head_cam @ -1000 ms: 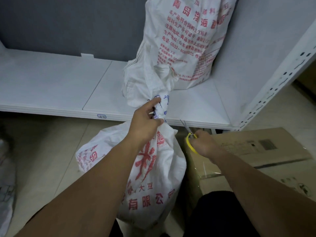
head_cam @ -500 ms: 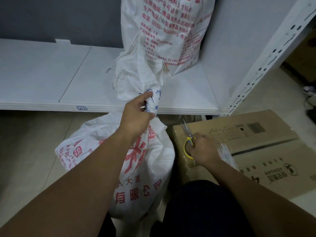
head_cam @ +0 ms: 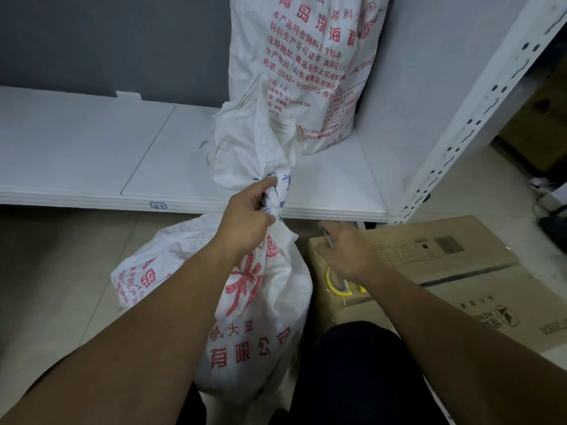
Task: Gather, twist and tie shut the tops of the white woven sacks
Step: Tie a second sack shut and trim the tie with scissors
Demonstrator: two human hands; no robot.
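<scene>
— Where is the sack?
— On the floor before the shelf; the left hand grips its twisted neck.
— The right hand?
— Over yellow-handled scissors on the cardboard box; its grip cannot be told.

We're looking at a dim, cool, bluish scene under soft, even light. The flat white metal shelf board is catching the most of it. The white perforated steel upright is bowing at the wide-angle edge, and the right hand is smearing with motion blur.
</scene>
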